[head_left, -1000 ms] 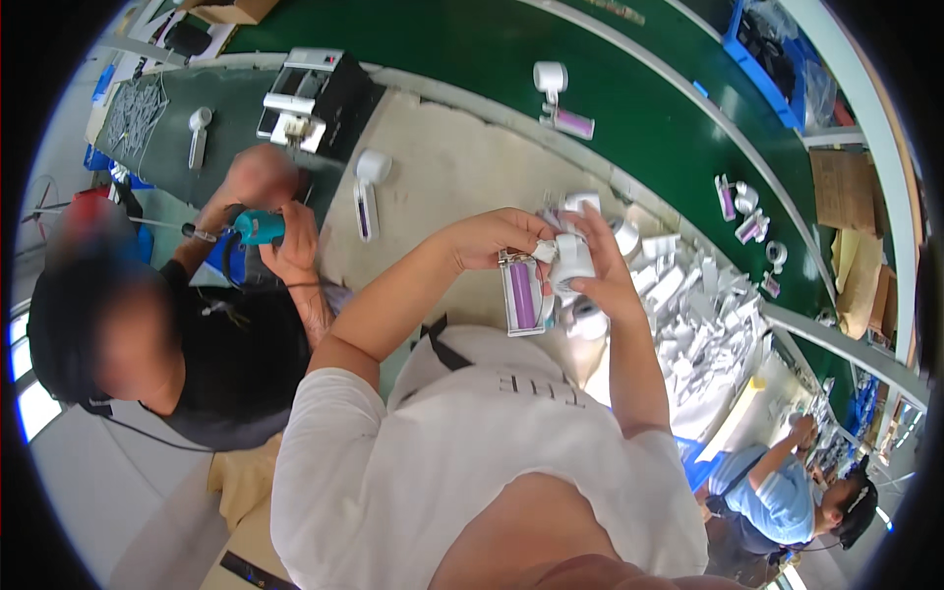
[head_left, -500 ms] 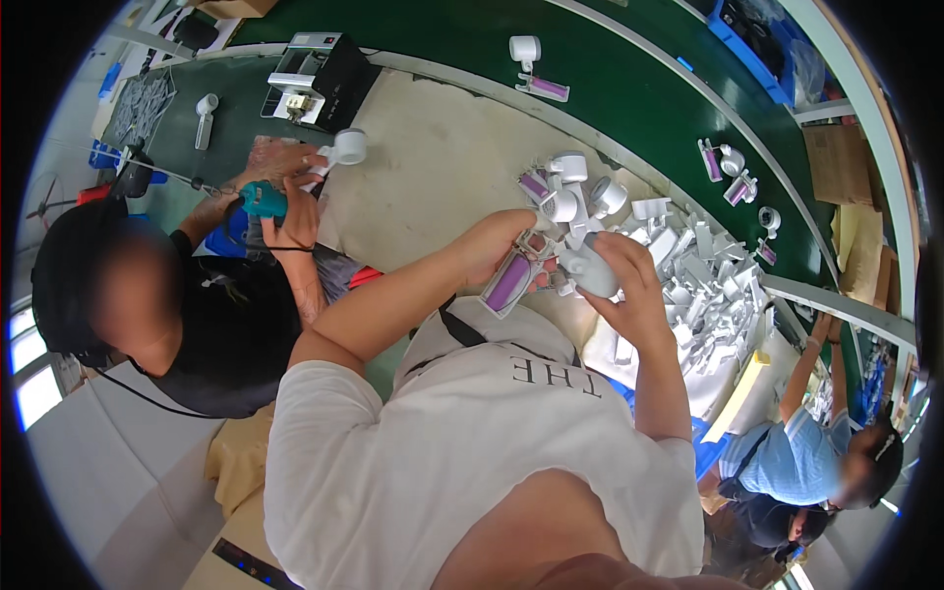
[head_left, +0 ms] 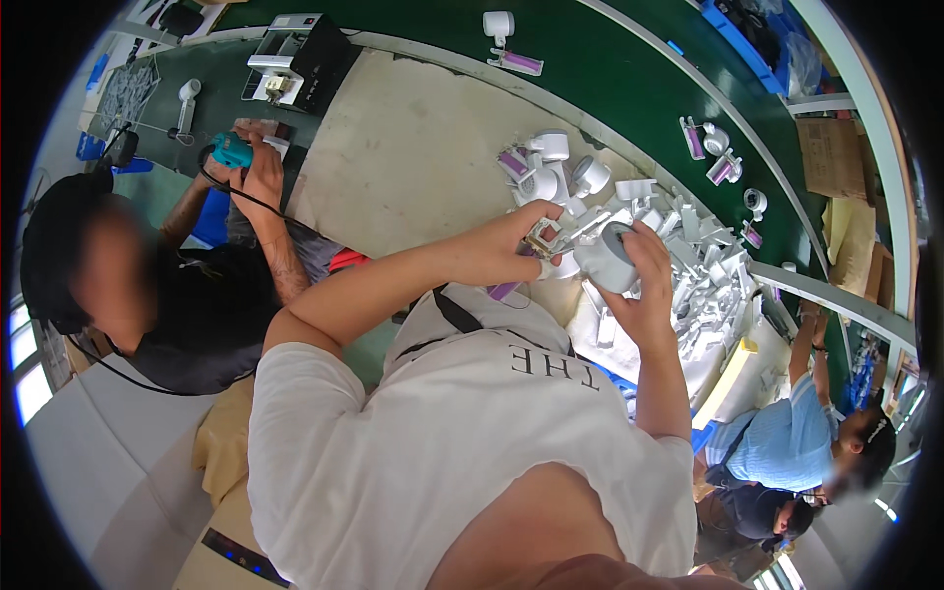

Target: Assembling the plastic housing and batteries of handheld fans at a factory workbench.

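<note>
Over the near edge of the worktable, my right hand (head_left: 649,280) is closed around a round white plastic head (head_left: 602,264) with a grey end. My left hand (head_left: 511,246) pinches an open light-coloured frame (head_left: 541,236) right beside that head. A purple panel (head_left: 503,290) shows below the left fingers; most of it is covered by the hand. A white arm appears to run from the frame to the head, but I cannot tell whether they are joined. Just beyond my hands stand several white round-headed units (head_left: 551,147), some with purple panels.
A heap of loose white plastic parts (head_left: 703,285) lies to the right. Similar units (head_left: 516,61) sit on the green belt (head_left: 610,69). At left, a co-worker holds a teal power screwdriver (head_left: 233,149) near a black machine (head_left: 310,69). Another person (head_left: 787,447) works at far right.
The round head in my right hand has turned, showing its grey end. The purple panel has swung mostly under my left hand. The co-worker's screwdriver has shifted up and left; the view has shifted slightly.
</note>
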`<state>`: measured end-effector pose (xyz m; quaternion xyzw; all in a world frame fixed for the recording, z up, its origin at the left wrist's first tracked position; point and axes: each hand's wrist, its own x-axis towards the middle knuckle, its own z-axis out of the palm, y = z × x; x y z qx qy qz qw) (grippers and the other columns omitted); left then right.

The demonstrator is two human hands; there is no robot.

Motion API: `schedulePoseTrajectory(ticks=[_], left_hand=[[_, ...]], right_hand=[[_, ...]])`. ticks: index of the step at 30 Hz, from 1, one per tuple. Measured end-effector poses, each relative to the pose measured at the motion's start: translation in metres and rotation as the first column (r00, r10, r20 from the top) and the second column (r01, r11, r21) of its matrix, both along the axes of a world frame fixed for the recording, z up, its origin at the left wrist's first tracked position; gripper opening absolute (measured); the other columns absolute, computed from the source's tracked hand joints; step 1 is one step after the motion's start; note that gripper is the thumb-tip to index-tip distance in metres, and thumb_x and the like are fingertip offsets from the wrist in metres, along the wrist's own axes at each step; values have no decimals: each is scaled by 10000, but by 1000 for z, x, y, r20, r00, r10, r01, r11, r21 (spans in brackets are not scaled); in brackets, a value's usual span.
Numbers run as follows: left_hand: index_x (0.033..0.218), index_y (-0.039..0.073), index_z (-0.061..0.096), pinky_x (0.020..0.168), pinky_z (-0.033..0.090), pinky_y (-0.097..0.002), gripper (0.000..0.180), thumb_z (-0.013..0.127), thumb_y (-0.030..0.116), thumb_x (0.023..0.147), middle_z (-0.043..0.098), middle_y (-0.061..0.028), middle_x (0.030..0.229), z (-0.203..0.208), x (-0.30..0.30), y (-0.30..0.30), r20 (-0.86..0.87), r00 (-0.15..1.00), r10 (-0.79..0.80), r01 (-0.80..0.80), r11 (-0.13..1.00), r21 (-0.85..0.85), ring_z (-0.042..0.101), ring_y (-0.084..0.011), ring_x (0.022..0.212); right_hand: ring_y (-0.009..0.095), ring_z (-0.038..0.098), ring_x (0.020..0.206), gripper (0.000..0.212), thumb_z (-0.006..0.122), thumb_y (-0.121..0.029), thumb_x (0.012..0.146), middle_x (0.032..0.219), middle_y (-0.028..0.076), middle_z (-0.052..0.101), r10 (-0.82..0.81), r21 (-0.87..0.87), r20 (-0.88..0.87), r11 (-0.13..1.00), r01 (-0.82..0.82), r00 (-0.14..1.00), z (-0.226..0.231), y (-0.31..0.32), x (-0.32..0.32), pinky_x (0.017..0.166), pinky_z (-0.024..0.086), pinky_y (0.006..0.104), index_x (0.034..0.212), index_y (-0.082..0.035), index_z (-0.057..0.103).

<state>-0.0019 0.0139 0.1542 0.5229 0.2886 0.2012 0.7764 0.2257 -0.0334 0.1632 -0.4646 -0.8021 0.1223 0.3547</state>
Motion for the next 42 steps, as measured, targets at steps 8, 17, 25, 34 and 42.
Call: schedulePoseTrajectory(ticks=[8, 17, 25, 34, 42], left_hand=[[1047, 12, 407, 536, 447, -276, 325, 481, 101, 743, 556, -117, 794, 16, 11, 2, -161, 986, -48, 52, 999, 17, 525, -132, 589], [950, 6, 471, 541, 446, -318, 278, 532, 133, 711, 560, -136, 682, 18, 15, 7, -343, 939, -13, 165, 893, 419, 590, -214, 607], [934, -8, 464, 595, 432, -422, 290, 530, 173, 718, 576, -166, 690, -9, 23, 1, -581, 804, -122, 472, 725, 502, 569, -334, 648], [973, -19, 472, 607, 462, -336, 286, 515, 183, 777, 589, -150, 745, -13, 22, 5, -458, 845, -276, 362, 925, 112, 590, -237, 681], [1063, -11, 522, 778, 447, -282, 253, 444, 69, 835, 611, -93, 938, -37, 33, 12, 36, 943, 332, -330, 943, -54, 577, -149, 865]], right_hand=[[310, 498, 1004, 388, 705, 29, 578, 1015, 93, 530, 158, 357, 153, 912, -203, 976, -1, 0, 17, 806, 482, 397, 929, -79, 579], [290, 495, 997, 407, 724, -23, 585, 1023, 106, 539, 162, 314, 242, 920, -235, 957, 18, 0, 14, 806, 478, 386, 961, -90, 585], [279, 437, 1076, 622, 701, -144, 653, 1144, 134, 487, 203, -600, -85, 771, -213, 975, 16, 16, 10, 907, 356, 362, 1219, -76, 453], [230, 434, 1096, 498, 631, -227, 732, 1199, 84, 474, 25, -764, -496, 461, -451, 868, -37, 36, 14, 937, 328, 339, 1195, -98, 500], [333, 530, 1025, 732, 348, -641, 765, 1098, 179, 558, -335, -350, 818, 354, 867, 467, -148, 146, 99, 884, 351, 448, 1230, -78, 405]])
